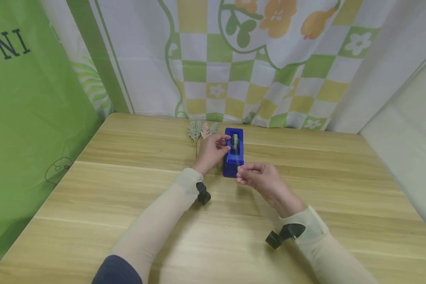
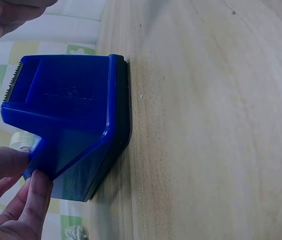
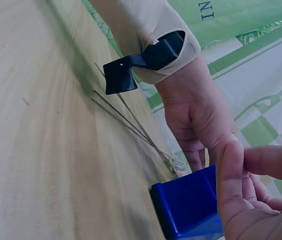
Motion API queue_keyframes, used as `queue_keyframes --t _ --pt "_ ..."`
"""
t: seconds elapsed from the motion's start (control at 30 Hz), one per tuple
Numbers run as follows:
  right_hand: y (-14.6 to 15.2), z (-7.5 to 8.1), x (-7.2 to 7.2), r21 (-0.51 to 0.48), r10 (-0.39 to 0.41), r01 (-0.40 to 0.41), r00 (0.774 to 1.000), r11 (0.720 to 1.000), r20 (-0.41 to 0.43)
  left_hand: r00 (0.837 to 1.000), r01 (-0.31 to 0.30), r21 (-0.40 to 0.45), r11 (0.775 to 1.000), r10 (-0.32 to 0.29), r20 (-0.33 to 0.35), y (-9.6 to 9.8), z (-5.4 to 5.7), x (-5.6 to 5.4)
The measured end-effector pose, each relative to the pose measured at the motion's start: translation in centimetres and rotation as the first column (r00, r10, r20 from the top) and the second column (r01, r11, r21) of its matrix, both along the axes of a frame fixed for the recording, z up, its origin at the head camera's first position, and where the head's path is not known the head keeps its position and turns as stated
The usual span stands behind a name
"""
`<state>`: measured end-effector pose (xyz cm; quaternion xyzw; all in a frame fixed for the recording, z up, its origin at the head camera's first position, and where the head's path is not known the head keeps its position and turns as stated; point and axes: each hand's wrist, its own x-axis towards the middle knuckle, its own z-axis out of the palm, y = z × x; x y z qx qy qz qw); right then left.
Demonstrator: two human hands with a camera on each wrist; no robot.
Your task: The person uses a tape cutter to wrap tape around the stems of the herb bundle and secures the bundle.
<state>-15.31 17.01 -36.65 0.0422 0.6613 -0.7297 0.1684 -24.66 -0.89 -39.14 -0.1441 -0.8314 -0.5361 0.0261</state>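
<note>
A blue tape dispenser [image 1: 229, 169] stands on the table, with a roll of clear tape [image 1: 236, 141] in it and a toothed cutter [image 2: 13, 82] at its front. My left hand [image 1: 210, 153] pinches the upper side edge of the dispenser beside the roll, thumb and fingers on the blue wall. Just in front of the cutter, my right hand [image 1: 268, 182] has its thumb and index fingertips pressed together. They pinch the end of the clear tape, which is hard to see. In the right wrist view, the right fingers [image 3: 231, 170] cover part of the dispenser.
Crocheted leaf stems, two green leaves [image 1: 195, 130] and a pink one [image 1: 204, 130] among them, lie left of the dispenser, partly behind the left hand. Their thin wire stems [image 3: 130, 125] point toward the near side. A patterned curtain [image 1: 230, 71] hangs behind the wooden table [image 1: 127, 189].
</note>
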Motion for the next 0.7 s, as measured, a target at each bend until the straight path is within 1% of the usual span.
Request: queue_keyframes --t 0.17,0.33,0.7 --pt "0.0 -0.4 0.5 -0.004 -0.02 0.02 1.0 1.0 -0.01 1.0 0.004 0.0 1.0 -0.004 0.01 0.0 0.0 0.0" --pt "0.1 -0.8 0.9 -0.013 -0.014 0.014 1.0 1.0 -0.007 1.0 0.007 0.001 1.0 -0.007 0.008 0.0 -0.1 0.0" --pt "-0.2 -0.5 1.8 -0.01 -0.01 0.01 1.0 1.0 -0.004 1.0 0.005 -0.003 1.0 -0.005 0.012 0.0 -0.1 0.0"
